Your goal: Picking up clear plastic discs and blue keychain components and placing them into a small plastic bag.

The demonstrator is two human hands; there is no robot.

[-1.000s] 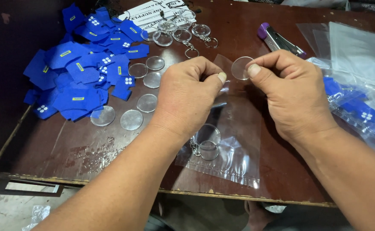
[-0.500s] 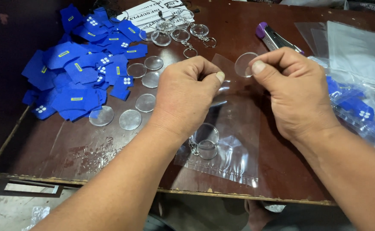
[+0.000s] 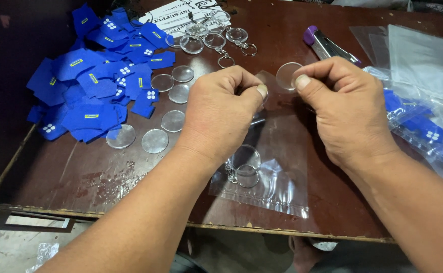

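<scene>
My right hand [image 3: 345,108] pinches a clear round disc [image 3: 287,76] between thumb and fingertips, above the brown table [image 3: 95,177]. My left hand [image 3: 221,114] is curled shut just left of it, thumb pressed to forefinger on a small clear keychain piece that the fingers mostly hide. The two hands are almost touching. Under them lies a clear plastic bag [image 3: 277,187] with a clear round keychain [image 3: 245,163] on it.
A heap of blue fabric tags [image 3: 95,86] covers the table's left. Several loose clear discs [image 3: 155,140] lie beside it. Clear keychains with rings [image 3: 216,40] sit at the back, and a purple-handled tool [image 3: 325,45]. Plastic bags [image 3: 424,101] with blue pieces lie at the right.
Almost nothing has moved: my right hand has nudged the disc slightly up and to the right, and both hands keep their grip.
</scene>
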